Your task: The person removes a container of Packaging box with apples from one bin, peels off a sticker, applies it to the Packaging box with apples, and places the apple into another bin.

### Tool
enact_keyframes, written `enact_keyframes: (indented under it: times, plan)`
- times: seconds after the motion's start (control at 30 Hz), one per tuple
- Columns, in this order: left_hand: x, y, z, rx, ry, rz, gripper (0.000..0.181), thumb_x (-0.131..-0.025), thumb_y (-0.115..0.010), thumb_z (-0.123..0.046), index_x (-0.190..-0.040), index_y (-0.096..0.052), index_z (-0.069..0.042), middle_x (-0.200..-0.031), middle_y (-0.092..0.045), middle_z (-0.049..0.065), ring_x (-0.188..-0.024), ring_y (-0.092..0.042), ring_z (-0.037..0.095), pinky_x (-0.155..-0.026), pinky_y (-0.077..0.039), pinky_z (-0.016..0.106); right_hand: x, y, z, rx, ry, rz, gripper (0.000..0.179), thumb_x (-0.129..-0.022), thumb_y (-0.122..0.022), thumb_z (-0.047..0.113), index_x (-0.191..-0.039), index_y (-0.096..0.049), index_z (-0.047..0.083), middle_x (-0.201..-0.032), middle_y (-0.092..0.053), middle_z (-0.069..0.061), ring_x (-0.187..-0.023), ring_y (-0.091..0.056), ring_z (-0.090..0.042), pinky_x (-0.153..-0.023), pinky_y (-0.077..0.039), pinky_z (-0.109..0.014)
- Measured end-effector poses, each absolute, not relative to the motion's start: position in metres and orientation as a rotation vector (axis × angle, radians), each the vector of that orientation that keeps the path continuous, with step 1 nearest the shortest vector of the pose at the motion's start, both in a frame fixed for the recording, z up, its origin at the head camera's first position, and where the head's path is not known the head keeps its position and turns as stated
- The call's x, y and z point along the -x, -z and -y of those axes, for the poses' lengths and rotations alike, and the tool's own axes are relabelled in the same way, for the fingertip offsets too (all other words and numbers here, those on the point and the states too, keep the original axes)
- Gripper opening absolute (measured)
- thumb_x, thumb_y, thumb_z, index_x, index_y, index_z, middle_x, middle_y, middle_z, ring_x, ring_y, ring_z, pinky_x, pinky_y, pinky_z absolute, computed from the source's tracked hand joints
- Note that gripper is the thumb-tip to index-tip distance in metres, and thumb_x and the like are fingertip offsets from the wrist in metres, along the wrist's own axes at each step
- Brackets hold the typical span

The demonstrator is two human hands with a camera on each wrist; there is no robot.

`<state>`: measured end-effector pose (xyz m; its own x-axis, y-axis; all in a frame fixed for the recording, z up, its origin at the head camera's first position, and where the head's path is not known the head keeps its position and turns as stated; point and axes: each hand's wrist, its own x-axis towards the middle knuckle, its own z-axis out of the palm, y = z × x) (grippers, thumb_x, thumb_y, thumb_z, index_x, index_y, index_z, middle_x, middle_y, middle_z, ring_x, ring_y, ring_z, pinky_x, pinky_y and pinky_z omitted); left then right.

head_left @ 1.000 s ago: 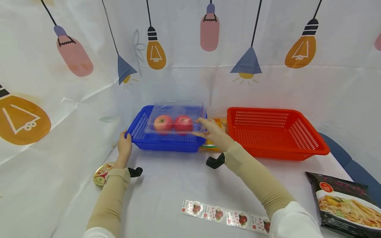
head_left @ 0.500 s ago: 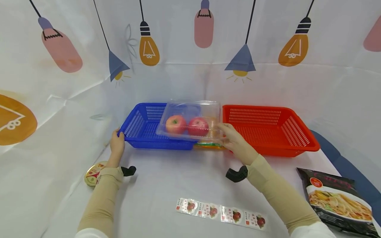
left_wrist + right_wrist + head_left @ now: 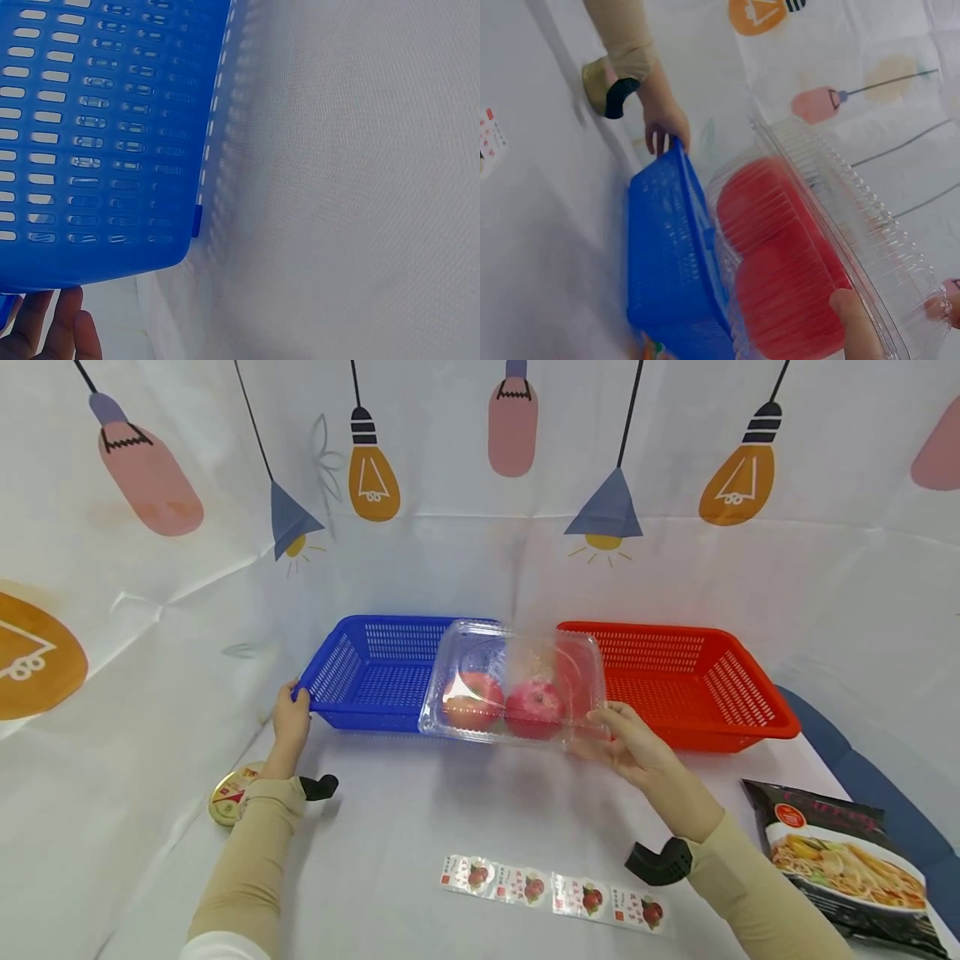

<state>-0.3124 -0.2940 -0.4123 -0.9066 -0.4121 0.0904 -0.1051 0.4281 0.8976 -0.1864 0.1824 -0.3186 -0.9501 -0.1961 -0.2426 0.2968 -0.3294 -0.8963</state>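
My left hand (image 3: 291,722) grips the left end rim of the blue basket (image 3: 367,721); in the left wrist view its fingers (image 3: 66,319) bend at the basket's lower edge. Raised in front of the basket's right part is a clear plastic clamshell box (image 3: 587,681), tilted. Two red apples, one on the left (image 3: 472,702) and one on the right (image 3: 535,710), sit inside it. My right hand (image 3: 648,760) pinches the box at its right edge. The right wrist view shows the thumb (image 3: 855,322) on the box's side; the other fingers are mostly hidden.
A red basket (image 3: 712,739) stands at the back right. An apple-picture sticker strip (image 3: 552,892) lies at the front, with a black noodle packet (image 3: 847,852) to the right. A round tin (image 3: 227,797) sits beside the left forearm. An orange-green package (image 3: 651,349) shows by the blue basket.
My right hand has carried the box of apples rightward and nearer from over the blue basket, tipping it. The left hand keeps its grip on the basket. The head view has shifted slightly.
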Motion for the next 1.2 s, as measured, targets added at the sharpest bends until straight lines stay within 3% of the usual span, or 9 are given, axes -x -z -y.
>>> enact_keyframes:
  times: [0.03, 0.17, 0.27, 0.43, 0.6, 0.93, 1.2]
  plan:
    - [0.312, 0.412, 0.294, -0.448, 1.472, 2.391, 0.051, -0.099, -0.024, -0.025, -0.143, -0.026, 0.0, -0.137, -0.04, 0.025, -0.107, -0.047, 0.032, -0.077, -0.041, 0.032, 0.185, 0.318, -0.182, -0.259, 2.429, -1.458, 0.021, -0.09, -0.059, 0.013, -0.101, -0.041, 0.015, -0.112, -0.038, -0.001, -0.095, -0.057, -0.019, -0.081, -0.051, -0.037]
    - [0.312, 0.411, 0.295, -0.452, 1.489, 2.397, 0.051, -0.099, -0.023, -0.026, -0.144, -0.024, 0.0, -0.138, -0.038, 0.025, -0.11, -0.046, 0.032, -0.081, -0.042, 0.036, 0.169, 0.325, -0.188, -0.228, 2.409, -1.444, 0.015, -0.092, -0.053, 0.01, -0.098, -0.039, 0.015, -0.11, -0.038, -0.001, -0.091, -0.058, -0.019, -0.077, -0.053, -0.04]
    - [0.312, 0.411, 0.295, -0.437, 1.474, 2.396, 0.051, -0.099, -0.024, -0.025, -0.144, -0.025, -0.001, -0.138, -0.039, 0.024, -0.105, -0.048, 0.03, -0.077, -0.042, 0.032, 0.156, 0.331, -0.192, -0.159, 2.411, -1.412, 0.012, -0.093, -0.051, 0.009, -0.096, -0.042, 0.015, -0.107, -0.041, -0.003, -0.092, -0.06, -0.024, -0.077, -0.052, -0.043]
    - [0.312, 0.412, 0.294, -0.41, 1.429, 2.401, 0.05, -0.099, -0.026, -0.023, -0.142, -0.028, 0.001, -0.134, -0.042, 0.026, -0.096, -0.049, 0.028, -0.068, -0.04, 0.026, 0.14, 0.345, -0.198, -0.096, 2.367, -1.43, 0.013, -0.094, -0.049, 0.01, -0.1, -0.039, 0.014, -0.108, -0.043, -0.006, -0.093, -0.062, -0.029, -0.08, -0.05, -0.044]
    - [0.31, 0.411, 0.294, -0.405, 1.445, 2.399, 0.05, -0.099, -0.025, -0.023, -0.143, -0.027, 0.0, -0.135, -0.041, 0.026, -0.101, -0.048, 0.029, -0.071, -0.04, 0.028, 0.128, 0.359, -0.203, -0.125, 2.319, -1.451, 0.02, -0.094, -0.047, 0.013, -0.107, -0.032, 0.013, -0.112, -0.041, -0.009, -0.093, -0.063, -0.028, -0.083, -0.049, -0.044]
    - [0.309, 0.408, 0.293, -0.419, 1.488, 2.396, 0.051, -0.099, -0.023, -0.024, -0.144, -0.023, -0.001, -0.138, -0.038, 0.026, -0.107, -0.046, 0.031, -0.078, -0.041, 0.033, 0.122, 0.384, -0.213, -0.171, 2.313, -1.458, 0.021, -0.093, -0.049, 0.013, -0.107, -0.032, 0.015, -0.115, -0.038, -0.009, -0.095, -0.06, -0.027, -0.085, -0.048, -0.045]
    - [0.308, 0.41, 0.293, -0.428, 1.495, 2.388, 0.05, -0.099, -0.024, -0.024, -0.144, -0.024, -0.001, -0.137, -0.039, 0.025, -0.107, -0.046, 0.03, -0.076, -0.04, 0.031, 0.121, 0.394, -0.212, -0.196, 2.35, -1.409, 0.019, -0.092, -0.052, 0.01, -0.102, -0.036, 0.015, -0.102, -0.046, -0.005, -0.092, -0.059, -0.025, -0.082, -0.05, -0.044]
